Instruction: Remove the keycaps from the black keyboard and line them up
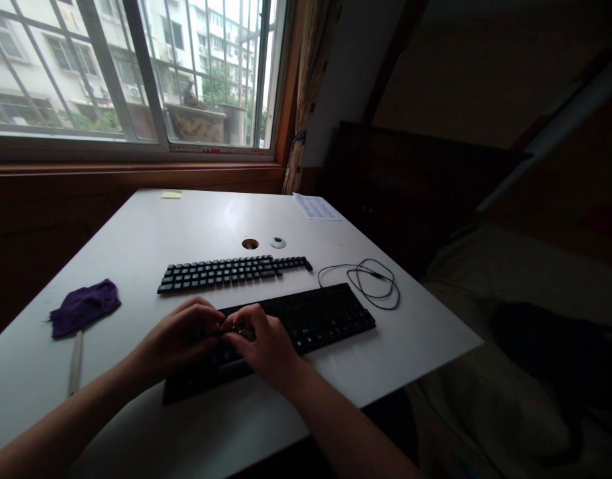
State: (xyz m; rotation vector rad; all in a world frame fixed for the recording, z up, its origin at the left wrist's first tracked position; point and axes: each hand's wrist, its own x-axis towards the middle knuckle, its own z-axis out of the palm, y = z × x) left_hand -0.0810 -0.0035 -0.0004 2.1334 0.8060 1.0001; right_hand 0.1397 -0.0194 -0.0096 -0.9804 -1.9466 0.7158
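A black keyboard (336, 313) lies slanted near the front of the white desk. Over its left half, my left hand (189, 332) and my right hand (253, 336) meet with curled fingers. Their fingertips pinch together at a small thing that is mostly hidden, so I cannot make out what it is. Just behind the keyboard, loose black keycaps (221, 271) stand in rows, laid out like a keyboard. The keyboard's thin black cable (380, 293) is looped on the desk to the right.
A purple cloth (86, 306) lies at the left, with a pale flat stick (75, 362) in front of it. Toward the back are a round cable hole (250, 244), a grey ring cover (278, 242), a printed sheet (316, 207) and a yellow note (171, 194). A barred window (186, 73) is beyond.
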